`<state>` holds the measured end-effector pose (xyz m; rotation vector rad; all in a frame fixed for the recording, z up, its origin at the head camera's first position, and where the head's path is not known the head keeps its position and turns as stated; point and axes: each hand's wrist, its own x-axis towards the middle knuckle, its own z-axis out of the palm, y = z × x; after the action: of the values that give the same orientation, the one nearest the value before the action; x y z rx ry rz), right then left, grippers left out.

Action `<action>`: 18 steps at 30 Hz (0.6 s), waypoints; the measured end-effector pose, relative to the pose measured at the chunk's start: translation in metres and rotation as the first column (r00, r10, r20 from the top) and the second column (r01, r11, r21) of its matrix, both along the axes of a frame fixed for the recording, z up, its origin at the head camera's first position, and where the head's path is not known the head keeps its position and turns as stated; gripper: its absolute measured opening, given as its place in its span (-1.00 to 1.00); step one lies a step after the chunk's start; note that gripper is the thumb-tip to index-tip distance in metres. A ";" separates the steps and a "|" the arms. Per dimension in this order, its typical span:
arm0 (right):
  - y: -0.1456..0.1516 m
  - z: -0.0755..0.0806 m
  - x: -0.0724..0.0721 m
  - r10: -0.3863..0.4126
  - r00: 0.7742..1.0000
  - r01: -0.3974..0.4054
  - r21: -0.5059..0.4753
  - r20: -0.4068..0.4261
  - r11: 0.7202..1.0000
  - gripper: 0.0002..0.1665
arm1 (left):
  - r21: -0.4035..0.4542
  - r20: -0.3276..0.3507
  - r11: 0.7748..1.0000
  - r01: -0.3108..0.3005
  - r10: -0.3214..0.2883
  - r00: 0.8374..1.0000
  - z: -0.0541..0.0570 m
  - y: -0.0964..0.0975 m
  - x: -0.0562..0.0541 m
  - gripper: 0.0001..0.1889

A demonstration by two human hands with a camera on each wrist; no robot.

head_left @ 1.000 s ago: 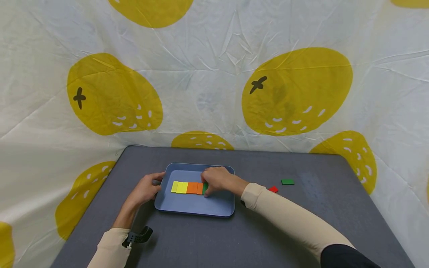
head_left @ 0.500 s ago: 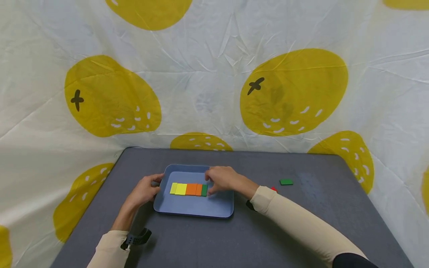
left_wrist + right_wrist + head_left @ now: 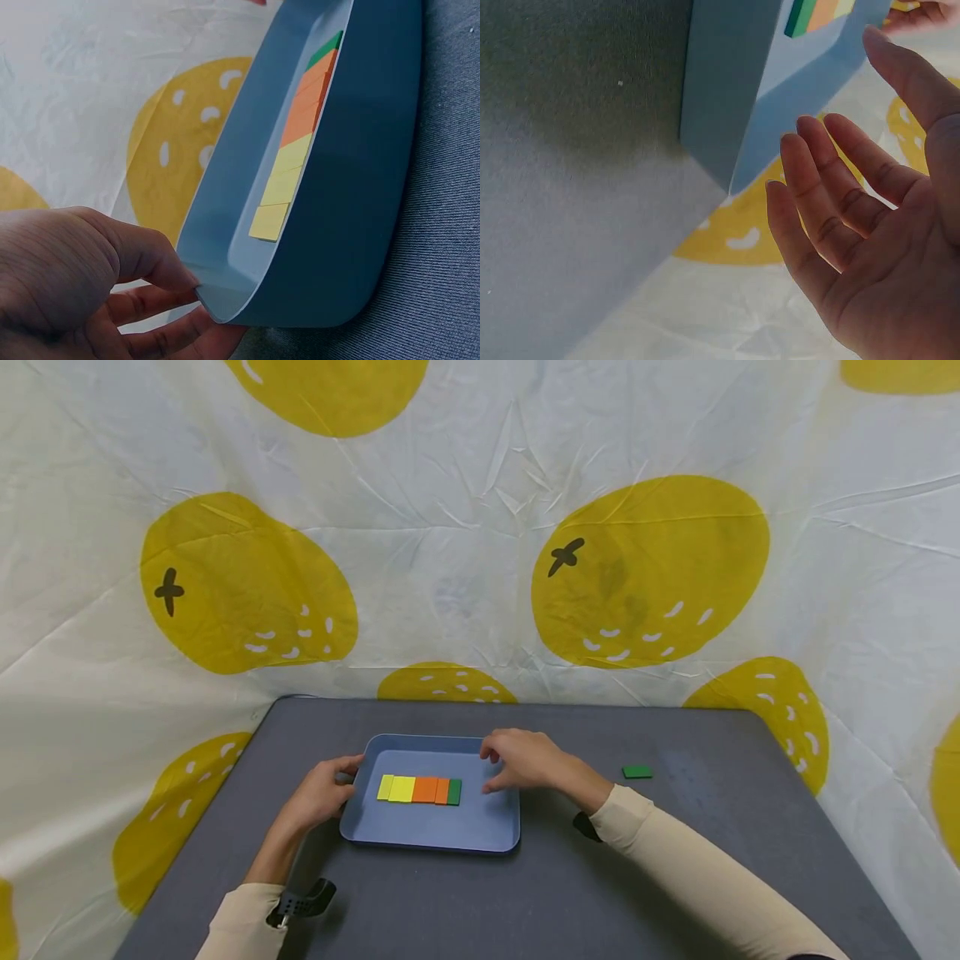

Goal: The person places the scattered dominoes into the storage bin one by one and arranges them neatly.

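A row of flat coloured tiles lies in a shallow blue tray (image 3: 420, 828): yellow tiles (image 3: 401, 789) at the left, orange tiles (image 3: 425, 790) in the middle and a green tile (image 3: 454, 792) at the right end. My left hand (image 3: 318, 793) holds the tray's left rim; in the left wrist view its thumb (image 3: 161, 262) is at the rim and its fingers are outside the wall. Over the tray's right rim hovers my right hand (image 3: 528, 760), fingers spread and relaxed, nothing in it, apart from the tiles.
Another green tile (image 3: 637, 772) lies on the dark grey table (image 3: 465, 902), right of the tray. Behind the table hangs a white cloth (image 3: 450, 552) with yellow fruit prints. A dark band (image 3: 306, 902) is on the left wrist.
My right hand has let go of the green tile at the row's end and moved right to the tray's edge. A red piece on the table is now hidden. The left hand keeps its place.
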<state>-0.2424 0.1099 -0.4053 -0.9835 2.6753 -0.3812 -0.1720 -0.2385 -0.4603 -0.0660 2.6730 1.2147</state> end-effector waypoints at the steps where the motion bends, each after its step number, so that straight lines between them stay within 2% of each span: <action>1: 0.003 0.001 0.000 -0.008 1.000 0.008 -0.004 0.001 1.000 -0.39 | -0.001 0.001 1.000 0.000 0.000 1.000 0.000 0.000 0.000 -0.39; 11: 0.042 0.005 -0.009 -0.085 0.996 0.088 -0.072 0.037 0.994 -0.36 | -0.004 0.008 1.000 -0.005 0.005 1.000 -0.001 0.000 -0.001 -0.37; 18: 0.068 0.002 -0.016 -0.123 0.992 0.126 -0.120 0.035 0.985 -0.40 | 0.001 0.004 1.000 -0.002 0.002 1.000 0.001 0.000 -0.001 -0.38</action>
<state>-0.2587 0.1775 -0.4037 -0.8389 2.7235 -0.5865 -0.1725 -0.2385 -0.4589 -0.0714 2.6690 1.2159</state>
